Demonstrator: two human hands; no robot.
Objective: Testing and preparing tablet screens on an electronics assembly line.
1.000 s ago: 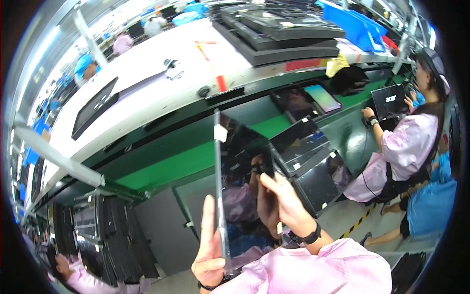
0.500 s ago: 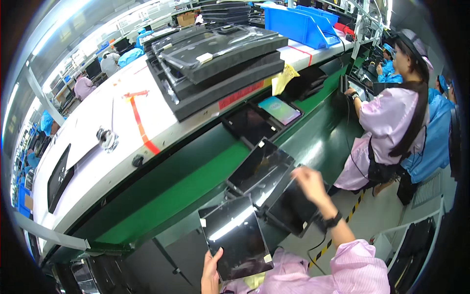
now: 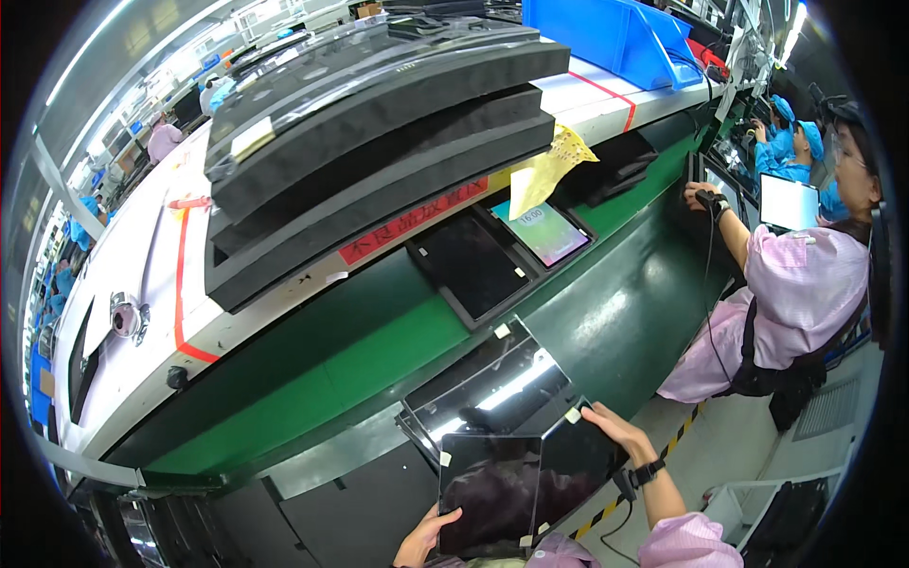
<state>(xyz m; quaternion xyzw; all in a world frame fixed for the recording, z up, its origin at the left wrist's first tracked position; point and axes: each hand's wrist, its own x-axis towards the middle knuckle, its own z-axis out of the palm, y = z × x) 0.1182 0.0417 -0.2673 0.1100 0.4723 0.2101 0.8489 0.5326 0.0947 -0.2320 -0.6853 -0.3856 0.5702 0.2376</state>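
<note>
My left hand (image 3: 428, 538) grips a glossy black screen panel (image 3: 488, 497) by its lower left edge, thumb on the face. Small pale tabs stick to its corners. My right hand (image 3: 615, 434) has hold of the upper right edge of a second black screen panel (image 3: 582, 464), close beside the first; the two overlap or touch in this view. Its fingers are partly hidden behind the panel. Just beyond lies another glossy panel (image 3: 511, 393) with a bright light reflection, on the bench's near side.
On the green conveyor surface sit a dark panel in a frame (image 3: 469, 265) and a lit tablet (image 3: 544, 232). Black foam trays (image 3: 379, 180) are stacked on the white bench, with a blue bin (image 3: 606, 43) behind. A co-worker (image 3: 805, 284) in pink sits at the right.
My right hand has come down onto the edge of the right-hand panel. The left-hand panel has shifted right, against that one. The whole view has moved nearer the foam stack.
</note>
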